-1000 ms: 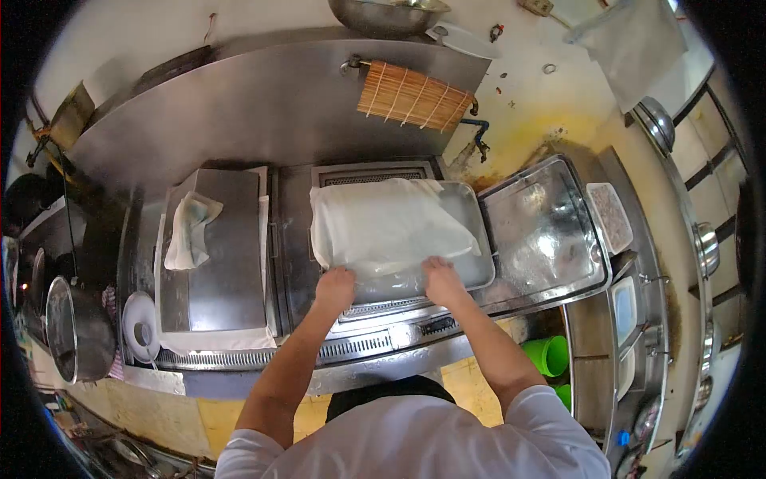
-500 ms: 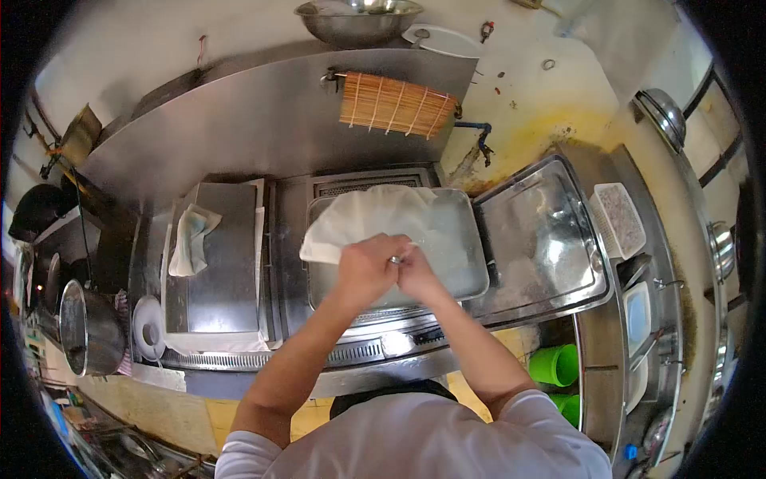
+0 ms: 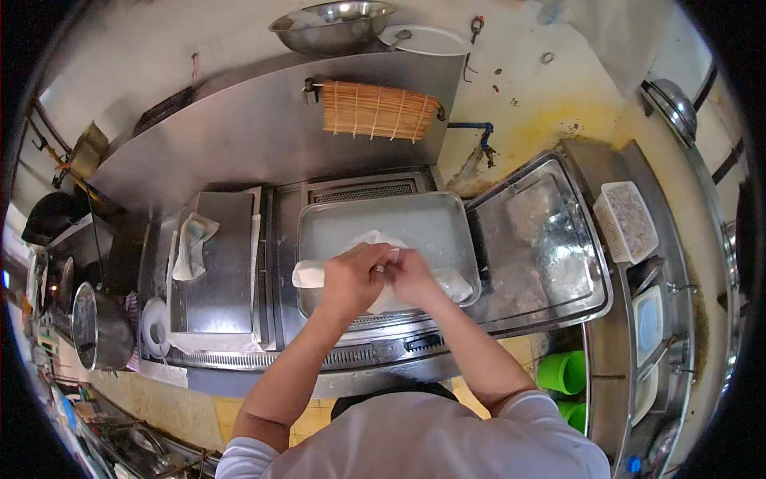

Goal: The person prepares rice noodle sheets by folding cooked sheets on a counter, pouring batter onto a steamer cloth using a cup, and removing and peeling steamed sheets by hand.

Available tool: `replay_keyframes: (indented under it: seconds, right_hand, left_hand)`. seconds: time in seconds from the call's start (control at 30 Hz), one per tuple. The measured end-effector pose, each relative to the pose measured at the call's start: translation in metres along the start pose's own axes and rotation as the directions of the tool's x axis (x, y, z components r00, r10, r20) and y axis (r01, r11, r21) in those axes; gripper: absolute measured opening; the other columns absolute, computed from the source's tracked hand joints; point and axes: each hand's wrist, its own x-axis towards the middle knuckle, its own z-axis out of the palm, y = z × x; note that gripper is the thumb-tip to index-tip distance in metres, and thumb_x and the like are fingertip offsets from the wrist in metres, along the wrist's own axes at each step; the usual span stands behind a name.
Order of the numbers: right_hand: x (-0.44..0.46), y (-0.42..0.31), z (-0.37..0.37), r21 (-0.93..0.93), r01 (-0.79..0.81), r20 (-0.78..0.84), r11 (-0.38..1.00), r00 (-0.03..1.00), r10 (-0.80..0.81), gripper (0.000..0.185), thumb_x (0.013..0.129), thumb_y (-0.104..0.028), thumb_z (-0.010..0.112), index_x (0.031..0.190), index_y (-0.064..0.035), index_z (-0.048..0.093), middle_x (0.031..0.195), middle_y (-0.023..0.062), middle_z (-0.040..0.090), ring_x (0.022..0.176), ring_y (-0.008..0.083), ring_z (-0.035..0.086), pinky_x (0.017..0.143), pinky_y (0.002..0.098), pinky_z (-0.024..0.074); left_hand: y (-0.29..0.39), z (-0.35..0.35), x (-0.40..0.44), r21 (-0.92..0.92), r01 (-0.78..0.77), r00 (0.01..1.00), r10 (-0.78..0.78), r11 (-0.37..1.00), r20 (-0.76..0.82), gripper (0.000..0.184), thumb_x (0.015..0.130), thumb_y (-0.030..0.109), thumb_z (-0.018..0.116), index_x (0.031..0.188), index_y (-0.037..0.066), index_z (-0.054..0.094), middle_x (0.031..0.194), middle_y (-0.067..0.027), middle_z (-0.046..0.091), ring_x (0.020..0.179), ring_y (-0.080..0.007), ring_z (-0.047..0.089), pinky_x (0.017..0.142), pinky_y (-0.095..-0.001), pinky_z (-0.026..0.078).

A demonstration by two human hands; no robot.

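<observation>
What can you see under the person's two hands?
A bunched white sheet shows around the left hand and right hand, over the tray. What the hands cover, and the tray bottom beneath, cannot be seen.

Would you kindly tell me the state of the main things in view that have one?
Held cloth, bunched up
Left hand, closed on the held cloth
Right hand, closed on the held cloth
Middle tray, partly covered by the held cloth
Other cloth, crumpled
Right tray, uncovered
Mat, unrolled, hanging
Basket, open, with pale contents
Pot, uncovered
</observation>
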Motion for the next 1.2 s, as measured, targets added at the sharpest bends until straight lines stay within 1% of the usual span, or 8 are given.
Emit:
replay_keyframes:
  seconds: [0.27, 0.4, 0.57, 0.73, 0.9, 0.97, 1.07, 1.2]
  right_hand:
    - [-0.020, 0.109, -0.093, -0.660, -0.246, -0.029, 0.710, 0.953, 0.303, 0.023, 0.084, -0.009, 0.064, 0.105, -0.0004, 0.071, 0.104, 0.0243, 0.072, 0.100, 0.0405, 0.069, 0.091, 0.0456, 0.0537]
    - [-0.005, -0.001, -0.017, -0.185, 0.098, -0.012, 0.978, 0.995, -0.102, 0.035, 0.081, -0.008, 0.065, 0.115, -0.0022, 0.070, 0.110, 0.0237, 0.072, 0.108, 0.0397, 0.068, 0.098, 0.0437, 0.0522]
    - [-0.013, 0.082, -0.021, -0.313, -0.224, 0.013, 0.923, 0.971, 0.240, 0.031, 0.084, -0.007, 0.060, 0.113, -0.0004, 0.071, 0.115, 0.0249, 0.071, 0.109, 0.0426, 0.067, 0.100, 0.0435, 0.0518]
    - [-0.006, 0.089, -0.086, -0.704, -0.080, 0.057, 0.705, 0.984, 0.169, 0.032, 0.082, -0.005, 0.061, 0.112, 0.0004, 0.071, 0.111, 0.0244, 0.071, 0.108, 0.0398, 0.067, 0.097, 0.0418, 0.0516]
    - [-0.009, -0.020, 0.007, -0.161, 0.104, 0.074, 0.982, 0.993, -0.093, 0.029, 0.080, -0.005, 0.066, 0.108, 0.0013, 0.070, 0.102, 0.0246, 0.070, 0.095, 0.0445, 0.067, 0.088, 0.0456, 0.0544]
    - [-0.010, 0.036, 0.013, -0.160, 0.043, 0.119, 0.986, 0.993, -0.024, 0.028, 0.080, -0.005, 0.065, 0.108, 0.0010, 0.069, 0.100, 0.0253, 0.070, 0.094, 0.0451, 0.067, 0.087, 0.0482, 0.0538]
    - [-0.010, 0.118, -0.062, -0.510, -0.152, 0.035, 0.846, 0.980, 0.197, 0.036, 0.082, -0.002, 0.059, 0.116, 0.0032, 0.067, 0.104, 0.0227, 0.072, 0.102, 0.0374, 0.069, 0.088, 0.0442, 0.0535]
    - [-0.003, 0.083, -0.062, -0.686, 0.006, 0.065, 0.728, 0.996, 0.053, 0.035, 0.081, -0.003, 0.061, 0.115, 0.0019, 0.068, 0.104, 0.0181, 0.072, 0.105, 0.0365, 0.068, 0.091, 0.0426, 0.0534]
  left_hand:
    - [-0.047, -0.047, -0.015, -0.039, 0.232, 0.931, -0.234, 0.972, -0.280, 0.041, 0.069, -0.019, 0.052, 0.099, -0.001, 0.074, 0.097, -0.0153, 0.076, 0.091, -0.0244, 0.074, 0.084, -0.0344, 0.059]
    - [-0.012, 0.009, -0.021, 0.002, 0.132, 0.990, -0.132, 0.991, -0.051, 0.040, 0.069, -0.014, 0.060, 0.099, 0.007, 0.076, 0.098, -0.0117, 0.076, 0.088, -0.0290, 0.075, 0.080, -0.0363, 0.061]
    - [-0.009, -0.067, 0.007, -0.040, 0.091, 0.932, -0.100, 0.995, -0.348, 0.037, 0.071, -0.017, 0.052, 0.098, -0.004, 0.073, 0.096, -0.0152, 0.076, 0.091, -0.0218, 0.073, 0.085, -0.0335, 0.058]
    - [-0.041, -0.034, -0.024, -0.012, 0.222, 0.943, -0.218, 0.975, -0.252, 0.037, 0.069, -0.016, 0.054, 0.097, -0.002, 0.074, 0.095, -0.0132, 0.076, 0.086, -0.0201, 0.074, 0.080, -0.0331, 0.058]
    - [0.018, -0.005, -0.008, 0.075, 0.054, 0.999, -0.054, 0.996, -0.002, 0.039, 0.068, -0.015, 0.054, 0.097, 0.000, 0.075, 0.097, -0.0144, 0.076, 0.089, -0.0243, 0.075, 0.082, -0.0353, 0.059]
    - [-0.005, -0.041, -0.002, 0.174, -0.043, 0.967, 0.085, 0.984, -0.238, 0.036, 0.069, -0.013, 0.058, 0.099, 0.000, 0.074, 0.095, -0.0136, 0.077, 0.087, -0.0242, 0.075, 0.081, -0.0363, 0.059]
    - [-0.019, -0.095, -0.002, -0.026, 0.362, 0.839, -0.338, 0.932, -0.426, 0.040, 0.072, -0.016, 0.047, 0.099, -0.004, 0.073, 0.095, -0.0156, 0.076, 0.088, -0.0223, 0.074, 0.082, -0.0330, 0.057]
    - [-0.054, -0.028, -0.038, 0.007, 0.273, 0.931, -0.263, 0.962, -0.254, 0.040, 0.070, -0.016, 0.057, 0.099, 0.005, 0.075, 0.098, -0.0120, 0.077, 0.088, -0.0241, 0.075, 0.082, -0.0350, 0.060]
